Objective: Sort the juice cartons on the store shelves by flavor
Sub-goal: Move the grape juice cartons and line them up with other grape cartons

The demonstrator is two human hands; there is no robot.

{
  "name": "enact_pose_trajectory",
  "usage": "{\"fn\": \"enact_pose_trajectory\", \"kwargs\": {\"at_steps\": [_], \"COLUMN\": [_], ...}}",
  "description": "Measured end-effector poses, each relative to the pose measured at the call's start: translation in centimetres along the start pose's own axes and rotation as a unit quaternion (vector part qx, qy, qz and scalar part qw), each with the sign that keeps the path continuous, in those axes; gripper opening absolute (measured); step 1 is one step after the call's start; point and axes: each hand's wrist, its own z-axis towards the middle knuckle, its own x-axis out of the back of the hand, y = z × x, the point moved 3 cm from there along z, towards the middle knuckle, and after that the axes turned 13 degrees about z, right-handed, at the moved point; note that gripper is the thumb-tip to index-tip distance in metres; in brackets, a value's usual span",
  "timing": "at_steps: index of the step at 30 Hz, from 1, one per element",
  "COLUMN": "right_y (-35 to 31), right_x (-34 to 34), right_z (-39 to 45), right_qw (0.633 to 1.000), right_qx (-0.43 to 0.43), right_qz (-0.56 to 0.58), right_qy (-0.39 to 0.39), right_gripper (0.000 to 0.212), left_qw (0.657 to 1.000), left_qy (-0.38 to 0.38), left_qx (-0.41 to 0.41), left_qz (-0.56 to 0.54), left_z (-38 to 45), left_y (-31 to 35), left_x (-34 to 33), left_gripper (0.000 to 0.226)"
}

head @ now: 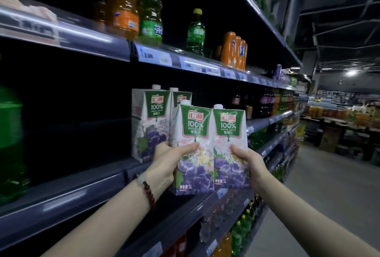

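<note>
Hands point(167, 159) point(247, 161) each gripping a grape carton point(193, 149) point(230, 145) above grey shelf point(86, 191), dim aisle.

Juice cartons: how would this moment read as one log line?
left hand: holds grape carton | right hand: holds second grape carton | two shelved grape cartons behind

Four grape juice cartons are in view, all white with a green label panel, a purple grape picture and a white screw cap. Two stand upright side by side on the middle shelf: the shelf carton on the left point(149, 125) shows its front and side, and the second shelf carton point(182, 97) is mostly hidden. In front of them, the left held carton point(194, 149) and the right held carton point(230, 145) are raised upright above the shelf edge, fronts facing the camera, their sides touching
</note>
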Motion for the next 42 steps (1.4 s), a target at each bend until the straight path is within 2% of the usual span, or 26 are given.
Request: {"fn": "enact_pose_trajectory", "kwargs": {"at_steps": [1, 4, 7, 9, 11, 13, 17, 23, 28, 32, 38, 42], "right_y": [-0.7, -2.5, -3.7, -4.1, -4.3, -4.4, -5.0, -6.0, -5.2, -4.0, -1.5, -0.1], "right_x": [0.5, 2.1, 3.7, 4.6, 5.5, 6.2, 7.2, 7.0, 5.7, 4.4, 2.6, 2.2], "right_z": [1.2, 4.7, 7.8, 9.8, 12.0, 14.4, 19.4, 26.7, 31.4, 33.5, 35.8, 37.1], "right_qw": [1.0, 1.0, 0.999, 0.999, 0.999, 0.999, 0.998, 0.995, 0.988, 0.98, 0.967, 0.964], "right_qx": [0.001, 0.014, 0.029, 0.035, 0.04, 0.039, 0.035, 0.012, -0.003, -0.024, -0.044, -0.046], "right_qz": [0.003, 0.013, 0.018, 0.024, 0.027, 0.026, 0.032, 0.031, 0.04, 0.036, 0.046, 0.057], "right_qy": [-0.003, 0.001, 0.006, 0.005, 0.001, -0.006, -0.037, -0.096, -0.151, -0.197, -0.246, -0.256], "right_gripper": [0.069, 0.071, 0.074, 0.075, 0.072, 0.067, 0.057, 0.059, 0.037, 0.049, 0.062, 0.088], "left_qw": [1.0, 1.0, 1.0, 1.0, 0.999, 0.999, 0.998, 0.988, 0.966, 0.945, 0.924, 0.918], "left_qy": [-0.005, -0.01, -0.001, 0.012, 0.022, 0.026, 0.06, 0.135, 0.223, 0.287, 0.352, 0.369], "left_qx": [-0.003, -0.014, -0.02, -0.014, -0.021, -0.02, -0.017, -0.071, -0.12, -0.142, -0.123, -0.119], "left_qz": [0.003, -0.003, 0.003, 0.019, 0.031, 0.021, 0.009, 0.024, 0.048, 0.072, 0.08, 0.081], "left_z": [1.2, 4.9, 7.7, 9.6, 11.7, 13.4, 16.5, 20.9, 22.6, 23.1, 23.3, 23.6], "left_y": [0.2, 0.7, 0.8, 0.4, 0.1, -0.2, -0.2, 0.1, 0.1, -0.2, -1.3, -1.4], "left_x": [-1.0, -3.4, -5.7, -6.9, -8.0, -9.1, -10.7, -12.7, -12.2, -11.4, -10.2, -10.1], "left_gripper": [0.1, 0.099, 0.112, 0.096, 0.061, 0.047, 0.051, 0.053, 0.056, 0.056, 0.058, 0.058]}}
